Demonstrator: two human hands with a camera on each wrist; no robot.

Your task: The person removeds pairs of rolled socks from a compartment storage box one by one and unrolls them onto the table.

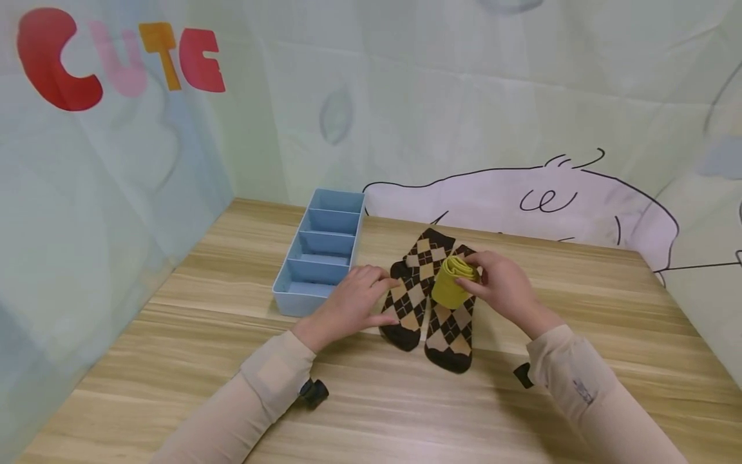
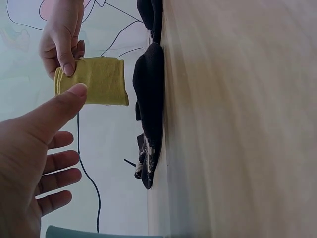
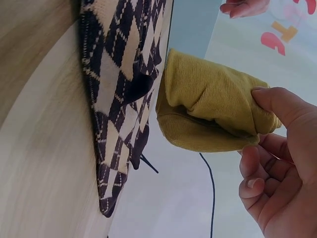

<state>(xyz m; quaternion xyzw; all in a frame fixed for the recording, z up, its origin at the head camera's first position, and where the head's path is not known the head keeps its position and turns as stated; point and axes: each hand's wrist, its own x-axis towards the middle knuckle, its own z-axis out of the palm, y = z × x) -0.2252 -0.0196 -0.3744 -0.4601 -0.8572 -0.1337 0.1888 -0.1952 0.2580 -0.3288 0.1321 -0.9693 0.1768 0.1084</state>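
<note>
Pinching the yellow roll (image 1: 449, 289) by one end with the right hand (image 1: 504, 283), just right of centre in the head view, with the left hand (image 1: 356, 299) spread nearby. Could unravel tbh, thanks to that loose fold (image 3: 200, 138).

The roll (image 3: 210, 96) is ribbed cloth, the socks (image 1: 407, 304) knit, the tray (image 1: 300, 305) smooth plastic.

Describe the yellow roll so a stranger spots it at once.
On the wooden table, find the argyle socks right of the blue box. Above them, the right hand holds the yellow roll. Its plain, rolled fabric sets it apart from the diamond-patterned socks.
</note>
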